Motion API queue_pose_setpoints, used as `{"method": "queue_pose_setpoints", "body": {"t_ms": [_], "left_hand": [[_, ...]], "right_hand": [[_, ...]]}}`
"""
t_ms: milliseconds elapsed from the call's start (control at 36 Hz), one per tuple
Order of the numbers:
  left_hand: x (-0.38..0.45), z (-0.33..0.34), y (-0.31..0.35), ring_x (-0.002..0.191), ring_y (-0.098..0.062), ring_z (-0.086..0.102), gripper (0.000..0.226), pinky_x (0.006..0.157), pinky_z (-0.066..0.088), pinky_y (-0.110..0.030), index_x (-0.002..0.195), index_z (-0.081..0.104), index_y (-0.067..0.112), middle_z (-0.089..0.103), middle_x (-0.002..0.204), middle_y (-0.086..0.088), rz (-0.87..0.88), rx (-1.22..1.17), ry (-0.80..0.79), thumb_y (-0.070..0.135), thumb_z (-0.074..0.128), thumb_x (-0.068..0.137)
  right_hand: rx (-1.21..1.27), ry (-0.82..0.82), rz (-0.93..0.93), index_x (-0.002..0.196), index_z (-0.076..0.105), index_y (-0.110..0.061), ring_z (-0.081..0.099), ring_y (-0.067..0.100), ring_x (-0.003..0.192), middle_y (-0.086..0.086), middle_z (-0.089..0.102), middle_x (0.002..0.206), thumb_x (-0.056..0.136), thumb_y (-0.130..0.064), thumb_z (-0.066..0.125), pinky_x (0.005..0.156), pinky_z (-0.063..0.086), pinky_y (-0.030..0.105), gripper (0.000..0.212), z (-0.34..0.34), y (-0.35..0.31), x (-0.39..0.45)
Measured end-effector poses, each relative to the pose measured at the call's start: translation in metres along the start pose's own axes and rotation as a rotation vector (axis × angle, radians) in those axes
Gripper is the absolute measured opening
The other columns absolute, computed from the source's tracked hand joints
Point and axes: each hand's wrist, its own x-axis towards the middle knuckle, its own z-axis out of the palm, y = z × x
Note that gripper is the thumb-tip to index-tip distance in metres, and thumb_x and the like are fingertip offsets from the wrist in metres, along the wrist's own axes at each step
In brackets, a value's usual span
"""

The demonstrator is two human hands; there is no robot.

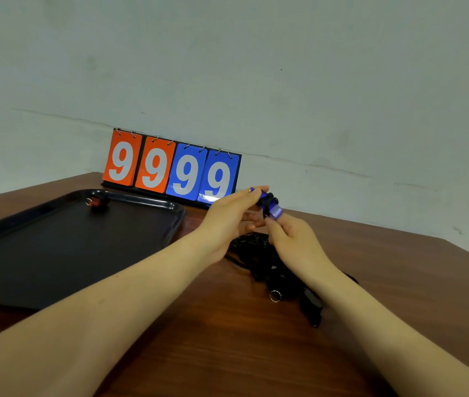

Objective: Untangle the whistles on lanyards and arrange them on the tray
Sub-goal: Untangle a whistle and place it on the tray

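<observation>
Both hands raised above desk (227,339), right of tray (55,253). Left hand (227,222) and right hand (293,239) each pinch blue whistle (269,206); grip details blurred. Black lanyard tangle (259,262) lies beneath, partly hidden by forearms. Red whistle (94,202) at tray's far edge, its cord indistinct against black.

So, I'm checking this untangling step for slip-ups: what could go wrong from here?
1. The left hand and right hand lift the blue whistle while its cord seems to run into the black lanyard pile; pulling may tighten knots.
2. The pile may drag along the table.
3. The red whistle sits near the tray rim; a bump could shift it.
</observation>
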Motion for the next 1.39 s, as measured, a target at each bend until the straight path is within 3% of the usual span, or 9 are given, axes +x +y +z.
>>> {"method": "queue_pose_setpoints", "body": {"t_ms": [194, 306, 417, 667, 833, 1056, 1222, 1306, 1389], "left_hand": [[0.001, 0.0, -0.006, 0.081, -0.013, 0.061, 0.021, 0.067, 0.052, -0.024, 0.106, 0.07, 0.022, 0.07, 0.099, -0.003, 0.051, -0.022, 0.075, 0.021, 0.05, 0.099], [0.003, -0.002, -0.009, 0.077, -0.008, 0.067, 0.022, 0.071, 0.056, -0.023, 0.11, 0.069, 0.022, 0.07, 0.092, 0.003, 0.094, 0.026, 0.111, 0.019, 0.049, 0.1], [0.004, -0.002, -0.012, 0.095, -0.015, 0.067, 0.021, 0.074, 0.058, -0.023, 0.109, 0.069, 0.024, 0.068, 0.106, -0.001, 0.156, 0.125, 0.122, 0.019, 0.052, 0.098], [0.002, 0.006, -0.002, 0.092, -0.015, 0.07, 0.019, 0.073, 0.056, -0.019, 0.105, 0.07, 0.018, 0.069, 0.101, 0.0, 0.24, 0.241, 0.045, 0.015, 0.053, 0.098], [-0.003, 0.006, 0.0, 0.08, -0.017, 0.071, 0.019, 0.076, 0.058, -0.025, 0.102, 0.071, 0.014, 0.072, 0.097, -0.01, 0.121, 0.099, -0.077, 0.015, 0.052, 0.098], [-0.007, 0.011, -0.002, 0.077, -0.015, 0.07, 0.021, 0.07, 0.058, -0.022, 0.098, 0.07, 0.008, 0.073, 0.09, -0.008, -0.017, -0.363, -0.106, 0.013, 0.049, 0.098], [-0.003, 0.008, -0.002, 0.089, -0.026, 0.068, 0.017, 0.068, 0.059, -0.022, 0.094, 0.068, 0.004, 0.071, 0.1, -0.018, -0.064, -0.531, 0.025, 0.011, 0.052, 0.097], [-0.002, 0.005, -0.006, 0.089, -0.022, 0.067, 0.016, 0.069, 0.059, -0.023, 0.096, 0.068, 0.005, 0.07, 0.103, -0.016, -0.044, -0.473, 0.095, 0.011, 0.053, 0.097], [0.0, 0.003, -0.006, 0.079, -0.014, 0.068, 0.018, 0.065, 0.057, -0.02, 0.104, 0.069, 0.008, 0.072, 0.095, -0.008, -0.008, -0.338, 0.151, 0.013, 0.054, 0.097]], "right_hand": [[-0.231, -0.124, -0.127, 0.081, 0.062, -0.021, 0.05, 0.015, 0.061, -0.001, 0.055, 0.065, 0.101, -0.023, 0.043, 0.062, 0.038, 0.035, 0.027, -0.002, 0.0, -0.003], [-0.287, -0.178, -0.216, 0.088, 0.064, -0.014, 0.054, 0.012, 0.068, -0.001, 0.061, 0.072, 0.1, -0.025, 0.043, 0.066, 0.041, 0.031, 0.026, -0.004, -0.005, -0.005], [-0.098, -0.095, -0.207, 0.083, 0.066, -0.015, 0.05, 0.001, 0.061, -0.01, 0.055, 0.062, 0.099, -0.02, 0.044, 0.059, 0.035, 0.016, 0.027, -0.008, -0.013, -0.004], [0.376, 0.142, 0.015, 0.07, 0.062, -0.017, 0.029, 0.002, 0.042, -0.012, 0.036, 0.044, 0.098, -0.022, 0.047, 0.05, 0.026, 0.02, 0.033, -0.024, -0.005, 0.008], [0.321, 0.176, 0.053, 0.069, 0.059, -0.017, 0.04, 0.0, 0.039, -0.018, 0.046, 0.042, 0.097, -0.026, 0.053, 0.052, 0.028, 0.018, 0.03, -0.028, -0.002, 0.009], [0.439, 0.108, 0.144, 0.073, 0.05, -0.01, 0.024, 0.009, 0.042, -0.003, 0.029, 0.049, 0.1, -0.028, 0.046, 0.04, 0.022, 0.019, 0.033, -0.02, -0.001, 0.007], [0.295, 0.023, 0.042, 0.083, 0.063, -0.018, 0.032, 0.004, 0.041, -0.011, 0.038, 0.048, 0.1, -0.018, 0.043, 0.043, 0.027, 0.017, 0.027, -0.007, 0.005, 0.004], [0.056, -0.018, -0.083, 0.083, 0.064, -0.028, 0.052, -0.003, 0.055, -0.019, 0.059, 0.057, 0.1, -0.02, 0.045, 0.054, 0.036, 0.011, 0.026, -0.002, 0.007, 0.001], [-0.095, -0.072, -0.149, 0.074, 0.057, -0.034, 0.052, 0.003, 0.06, -0.013, 0.059, 0.062, 0.099, -0.021, 0.048, 0.058, 0.036, 0.02, 0.03, 0.003, 0.011, -0.001]]}}
